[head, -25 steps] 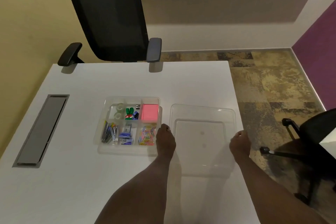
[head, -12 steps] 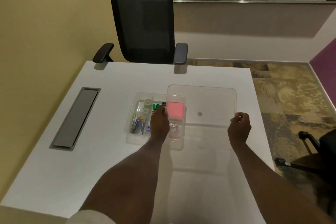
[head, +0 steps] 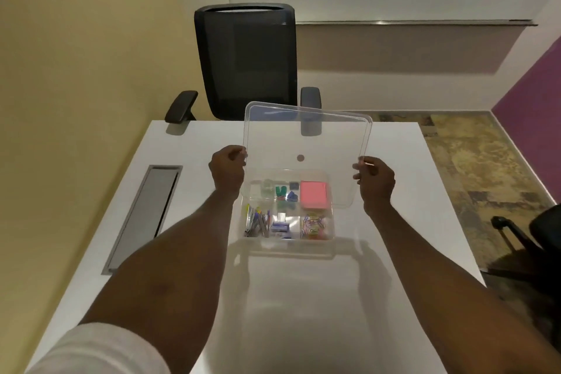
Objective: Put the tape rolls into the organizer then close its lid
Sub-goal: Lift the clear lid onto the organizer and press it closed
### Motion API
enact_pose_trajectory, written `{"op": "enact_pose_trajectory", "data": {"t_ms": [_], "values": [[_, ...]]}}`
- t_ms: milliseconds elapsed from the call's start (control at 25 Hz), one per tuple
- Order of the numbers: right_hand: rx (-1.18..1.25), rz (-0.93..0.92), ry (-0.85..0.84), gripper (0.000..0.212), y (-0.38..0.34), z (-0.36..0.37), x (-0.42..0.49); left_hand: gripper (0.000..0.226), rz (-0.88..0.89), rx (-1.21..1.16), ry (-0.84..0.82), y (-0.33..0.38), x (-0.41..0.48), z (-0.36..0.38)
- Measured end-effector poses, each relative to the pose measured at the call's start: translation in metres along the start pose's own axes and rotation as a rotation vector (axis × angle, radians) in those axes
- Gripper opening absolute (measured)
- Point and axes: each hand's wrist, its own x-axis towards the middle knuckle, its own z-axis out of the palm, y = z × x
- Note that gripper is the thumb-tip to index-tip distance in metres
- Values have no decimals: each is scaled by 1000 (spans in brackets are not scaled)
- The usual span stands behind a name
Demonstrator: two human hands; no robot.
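Observation:
A clear plastic organizer [head: 332, 223] sits mid-table, its compartments filled with stationery. Two clear tape rolls [head: 264, 188] lie in its back-left compartment, seen through the lid. The transparent lid [head: 306, 143] is held in the air, tilted, above the organizer's back half. My left hand [head: 227, 167] pinches the lid's left edge and my right hand [head: 375, 178] pinches its right edge. The lid does not touch the organizer.
The white table [head: 188, 252] has a grey cable slot [head: 142, 215] on the left. A black office chair [head: 246, 61] stands at the far edge. Another dark chair [head: 534, 234] is on the floor to the right. The organizer also holds pink sticky notes [head: 314, 194], pens and clips.
The lid lay flat on the table right of the organizer. Both hands have picked it up and carried it left and up over the organizer.

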Motion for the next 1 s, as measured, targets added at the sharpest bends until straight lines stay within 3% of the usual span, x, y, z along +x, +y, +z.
{"op": "enact_pose_trajectory", "data": {"t_ms": [200, 360, 480, 680, 840, 1000], "values": [[406, 244, -75, 20, -13, 12, -7, 18, -155, -246, -148, -15, 28, -33], [432, 254, -175, 16, -7, 9, -15, 14, -235, -313, -259, -31, 36, -50], [295, 238, -224, 19, 10, 7, -17, 19, -273, -263, -309, -51, 35, -55], [47, 361, -151, 30, 35, 16, -25, 27, -392, -235, -281, -91, 18, -48], [-177, 424, -40, 14, 60, 26, -26, 26, -495, -138, -261, -113, 8, -40], [-327, 464, 7, 11, 78, 37, -27, 11, -504, 8, -222, -130, -3, -29]]}}
